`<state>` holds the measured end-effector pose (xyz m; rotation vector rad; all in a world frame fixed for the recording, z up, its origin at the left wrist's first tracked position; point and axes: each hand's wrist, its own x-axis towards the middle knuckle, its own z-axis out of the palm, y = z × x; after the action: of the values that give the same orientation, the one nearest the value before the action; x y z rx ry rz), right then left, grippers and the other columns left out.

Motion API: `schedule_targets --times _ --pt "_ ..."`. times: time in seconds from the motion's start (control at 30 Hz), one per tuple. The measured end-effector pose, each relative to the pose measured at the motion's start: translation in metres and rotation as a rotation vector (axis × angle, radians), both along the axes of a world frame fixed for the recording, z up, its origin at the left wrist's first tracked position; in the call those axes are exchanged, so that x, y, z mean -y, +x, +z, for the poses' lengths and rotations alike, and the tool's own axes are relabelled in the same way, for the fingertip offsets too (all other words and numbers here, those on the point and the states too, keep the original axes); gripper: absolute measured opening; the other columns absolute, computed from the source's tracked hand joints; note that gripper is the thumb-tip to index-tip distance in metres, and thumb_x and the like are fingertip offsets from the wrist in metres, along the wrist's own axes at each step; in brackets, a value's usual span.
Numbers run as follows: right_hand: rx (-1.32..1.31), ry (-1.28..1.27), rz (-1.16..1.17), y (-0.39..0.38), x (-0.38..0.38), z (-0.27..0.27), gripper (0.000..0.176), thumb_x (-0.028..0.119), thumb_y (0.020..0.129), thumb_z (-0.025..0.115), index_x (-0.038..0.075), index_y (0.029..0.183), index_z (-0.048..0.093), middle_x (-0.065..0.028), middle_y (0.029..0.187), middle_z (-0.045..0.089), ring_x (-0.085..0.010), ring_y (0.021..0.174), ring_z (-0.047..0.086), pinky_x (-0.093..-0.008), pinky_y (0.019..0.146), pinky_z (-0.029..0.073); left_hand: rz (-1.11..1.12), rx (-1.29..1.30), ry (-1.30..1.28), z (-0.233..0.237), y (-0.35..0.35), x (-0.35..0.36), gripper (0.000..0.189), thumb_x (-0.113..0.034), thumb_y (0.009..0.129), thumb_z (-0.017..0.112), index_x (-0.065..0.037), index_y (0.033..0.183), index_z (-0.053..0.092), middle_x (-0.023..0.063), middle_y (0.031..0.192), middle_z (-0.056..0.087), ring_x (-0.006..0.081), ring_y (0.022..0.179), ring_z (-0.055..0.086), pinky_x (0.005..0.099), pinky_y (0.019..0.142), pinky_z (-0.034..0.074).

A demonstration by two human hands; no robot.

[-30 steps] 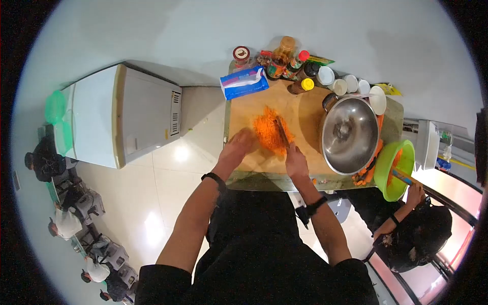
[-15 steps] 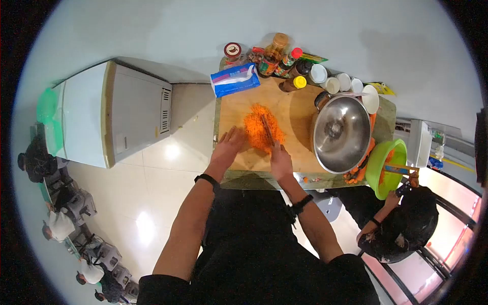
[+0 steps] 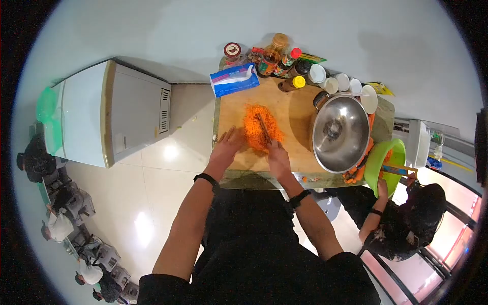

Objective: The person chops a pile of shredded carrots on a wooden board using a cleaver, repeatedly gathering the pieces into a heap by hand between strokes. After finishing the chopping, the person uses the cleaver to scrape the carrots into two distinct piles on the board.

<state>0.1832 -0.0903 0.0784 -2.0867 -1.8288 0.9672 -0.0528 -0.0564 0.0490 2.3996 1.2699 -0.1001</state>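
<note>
While the right hand (image 3: 279,159) closes around the handle of a knife (image 3: 265,130), the blade points toward 11 o'clock and lies across the shredded carrot (image 3: 254,119). This orange pile sits mid-way on the wooden cutting board (image 3: 297,104). The left hand (image 3: 227,146) rests open and palm down at 7 o'clock of the pile, fingertips touching its edge. At 3 o'clock of the pile stands a steel bowl (image 3: 339,133), and beyond it, at 4 o'clock, a green bowl (image 3: 378,170) is held at its rim by a co-worker's hand (image 3: 382,189). A blue tissue pack (image 3: 234,80) lies at 11 o'clock of the pile, with sauce bottles (image 3: 278,57) lined along the board's far edge at 12 to 1 o'clock. A white cabinet (image 3: 101,112) stands at 9 o'clock, well apart from the board.
</note>
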Motion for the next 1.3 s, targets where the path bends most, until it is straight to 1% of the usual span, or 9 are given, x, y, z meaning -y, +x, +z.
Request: schedule_targets --times 0.17,0.43,0.63,0.73,0.9,0.97,1.13,1.23,1.3 --pt "0.190 -0.213 0.020 0.008 0.002 0.031 0.024 0.020 0.100 0.042 0.002 0.115 0.047 -0.0307 0.107 0.060 -0.0482 0.091 0.064 -0.0556 0.077 0.053 -0.061 -0.159 -0.084 -0.001 0.000 -0.007 0.064 -0.004 0.090 0.059 -0.017 0.150 0.040 0.0040 0.164 0.018 0.0273 0.151 0.016 0.0413 0.121 0.027" --pt "0.101 0.185 0.130 -0.007 0.012 -0.009 0.020 0.015 0.099 0.048 0.000 0.110 0.048 -0.0298 0.098 0.060 -0.0515 0.085 0.059 -0.0592 0.071 0.047 -0.087 -0.183 -0.041 0.017 0.000 -0.008 0.062 -0.006 0.091 0.057 -0.016 0.150 0.040 0.0030 0.164 0.018 0.0263 0.150 0.020 0.0404 0.119 0.030" --pt "0.046 -0.051 0.026 0.018 -0.008 0.019 0.019 0.015 0.098 0.049 0.002 0.112 0.051 -0.0282 0.100 0.060 -0.0493 0.087 0.060 -0.0567 0.071 0.049 -0.075 -0.198 -0.028 0.015 0.004 -0.007 0.064 -0.006 0.090 0.058 -0.015 0.150 0.039 0.0041 0.161 0.026 0.0261 0.149 0.024 0.0389 0.117 0.033" --pt "0.175 -0.010 0.219 0.037 0.006 0.003 0.020 0.012 0.098 0.048 0.001 0.114 0.051 -0.0286 0.101 0.061 -0.0485 0.087 0.060 -0.0552 0.072 0.050 -0.064 -0.183 0.012 0.013 0.003 -0.006 0.064 -0.005 0.089 0.059 -0.016 0.149 0.041 0.0045 0.160 0.028 0.0264 0.148 0.025 0.0391 0.117 0.034" --pt "0.098 0.098 0.117 0.023 0.016 -0.012 0.020 0.011 0.097 0.048 -0.001 0.113 0.052 -0.0292 0.101 0.061 -0.0476 0.086 0.061 -0.0530 0.072 0.050 -0.028 -0.089 0.002 0.003 0.004 -0.006 0.066 -0.003 0.087 0.061 -0.018 0.148 0.042 0.0050 0.160 0.027 0.0267 0.149 0.024 0.0413 0.117 0.034" --pt "0.095 0.114 0.088 0.011 0.013 -0.019 0.020 0.012 0.098 0.048 -0.001 0.112 0.052 -0.0293 0.101 0.061 -0.0471 0.085 0.061 -0.0524 0.071 0.050 -0.052 -0.116 -0.016 0.007 0.002 -0.003 0.075 -0.018 0.084 0.069 -0.012 0.151 0.036 0.0085 0.161 0.025 0.0305 0.148 0.024 0.0425 0.120 0.028" --pt "-0.200 0.077 -0.024 0.015 -0.003 0.024 0.022 0.020 0.100 0.050 -0.001 0.105 0.052 -0.0286 0.100 0.062 -0.0476 0.085 0.061 -0.0546 0.069 0.049 -0.056 -0.153 -0.020 0.003 0.006 0.004 0.075 -0.026 0.087 0.070 -0.014 0.151 0.035 0.0082 0.161 0.026 0.0300 0.149 0.023 0.0423 0.119 0.028" --pt "-0.010 -0.223 0.122 0.040 -0.010 0.026 0.022 0.020 0.101 0.049 -0.001 0.108 0.051 -0.0273 0.100 0.063 -0.0479 0.084 0.062 -0.0549 0.070 0.050 -0.036 -0.142 -0.011 0.004 0.008 -0.002 0.073 -0.027 0.088 0.069 -0.014 0.151 0.035 0.0084 0.161 0.025 0.0304 0.149 0.024 0.0425 0.119 0.029" --pt "0.081 -0.152 0.230 0.051 -0.005 0.027 0.023 0.020 0.101 0.049 -0.001 0.110 0.049 -0.0273 0.100 0.062 -0.0486 0.083 0.062 -0.0555 0.070 0.050 -0.024 -0.157 -0.029 0.007 0.010 -0.001 0.072 -0.026 0.088 0.068 -0.014 0.151 0.035 0.0086 0.161 0.025 0.0306 0.148 0.024 0.0428 0.119 0.030"
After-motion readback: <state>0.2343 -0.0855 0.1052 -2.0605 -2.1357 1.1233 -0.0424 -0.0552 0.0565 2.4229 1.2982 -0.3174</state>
